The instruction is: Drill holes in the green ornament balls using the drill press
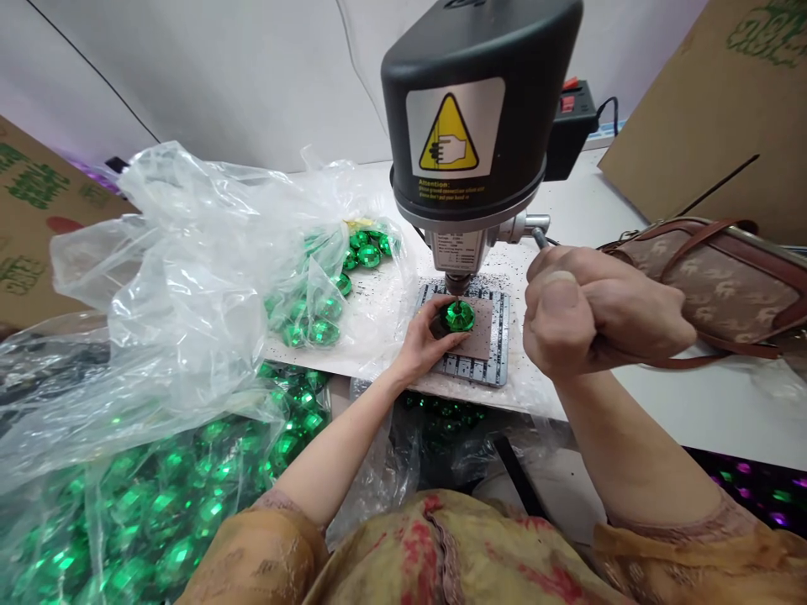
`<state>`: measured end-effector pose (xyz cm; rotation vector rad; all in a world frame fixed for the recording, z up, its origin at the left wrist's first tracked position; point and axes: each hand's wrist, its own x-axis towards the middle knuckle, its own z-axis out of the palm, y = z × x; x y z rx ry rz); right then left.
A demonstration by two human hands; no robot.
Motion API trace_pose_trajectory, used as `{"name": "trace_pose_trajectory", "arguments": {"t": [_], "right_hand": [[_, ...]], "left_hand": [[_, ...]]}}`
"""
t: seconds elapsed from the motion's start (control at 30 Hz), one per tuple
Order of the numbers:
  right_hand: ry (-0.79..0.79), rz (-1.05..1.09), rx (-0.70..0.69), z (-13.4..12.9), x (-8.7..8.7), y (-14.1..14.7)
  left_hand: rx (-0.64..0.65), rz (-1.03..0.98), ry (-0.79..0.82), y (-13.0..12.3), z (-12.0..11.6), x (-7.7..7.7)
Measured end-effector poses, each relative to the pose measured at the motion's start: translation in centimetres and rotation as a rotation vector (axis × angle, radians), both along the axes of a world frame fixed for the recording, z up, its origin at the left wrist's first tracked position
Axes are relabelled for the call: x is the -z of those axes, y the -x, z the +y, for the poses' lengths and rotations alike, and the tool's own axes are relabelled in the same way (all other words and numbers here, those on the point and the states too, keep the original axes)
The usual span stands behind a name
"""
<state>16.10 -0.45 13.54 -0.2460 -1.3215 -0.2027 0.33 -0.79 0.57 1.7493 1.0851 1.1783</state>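
Note:
My left hand grips a shiny green faceted bead between thumb and fingers. The bead rests on a flat brownish board over the slotted metal base of a bench drill press. Directly above, the chuck points down, and its bit appears to meet the bead's top. My right hand is closed in a fist around the feed lever at the machine's right side; most of the lever is hidden by the fingers.
Clear plastic bags and several green beads lie left of the drill. More green beads fill a bag at lower left. A patterned handbag stands right, near a cardboard box. Dark shavings dot the white table.

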Motion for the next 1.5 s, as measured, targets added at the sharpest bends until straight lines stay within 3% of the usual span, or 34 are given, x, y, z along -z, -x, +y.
{"name": "trace_pose_trajectory", "arguments": {"t": [0.43, 0.5, 0.57, 0.63, 0.7, 0.77, 0.83, 0.9, 0.93, 1.0, 1.07, 1.1, 1.17, 1.27, 1.33, 1.4, 1.5], "right_hand": [[-0.074, -0.18, -0.123, -0.3, 0.8, -0.6], [-0.009, -0.138, -0.105, -0.8, 0.0, -0.4], [0.182, -0.017, -0.053, -1.1, -1.5, 0.0], [0.283, 0.052, -0.061, -1.4, -3.4, 0.3], [0.429, 0.13, -0.072, -1.6, -5.0, 0.5], [0.513, 0.15, -0.066, -1.7, -5.9, 0.6], [0.51, 0.149, -0.073, -1.6, -6.0, 0.7], [0.465, 0.157, -0.09, -1.4, -5.8, 0.7], [0.441, 0.162, -0.098, -1.3, -5.7, 0.7], [0.402, 0.185, -0.108, -1.0, -5.6, 0.8], [0.377, 0.194, -0.122, -0.8, -5.5, 0.8], [0.372, 0.196, -0.129, -0.7, -5.5, 0.8], [0.358, 0.177, -0.135, -0.7, -5.4, 0.8], [0.343, 0.168, -0.115, -0.7, -5.2, 0.6], [0.336, 0.155, -0.103, -0.6, -5.0, 0.5], [0.305, 0.142, -0.11, -0.5, -4.9, 0.5], [0.266, 0.149, -0.122, -0.3, -4.8, 0.5]], "left_hand": [[0.011, -0.026, -0.03, 0.0, 0.2, 0.6], [-0.002, -0.024, -0.034, -0.2, 0.3, 0.6], [-0.031, -0.01, -0.038, -0.5, 0.2, 0.4], [-0.129, 0.041, -0.059, -0.8, -0.4, 0.2], [-0.283, 0.129, -0.146, -1.0, -1.9, 0.1], [-0.325, 0.218, -0.341, -0.7, -4.1, 0.5], [-0.156, 0.337, -0.632, 0.1, -6.7, 1.4], [0.125, 0.578, -0.864, 1.2, -9.1, 2.5], [0.257, 0.749, -0.893, 1.8, -10.1, 3.0], [0.458, 1.085, -0.78, 2.8, -11.5, 3.8], [0.528, 1.245, -0.631, 3.6, -12.1, 4.0], [0.515, 1.22, -0.64, 3.8, -12.1, 3.8], [0.409, 1.004, -0.802, 4.3, -11.4, 2.9], [0.066, 0.654, -0.924, 5.4, -7.8, 0.0], [-0.202, 0.674, -0.739, 6.6, -3.5, -2.4], [-0.399, 0.846, -0.471, 8.0, 1.7, -4.5], [-0.483, 1.11, -0.128, 9.6, 8.8, -6.0]]}}
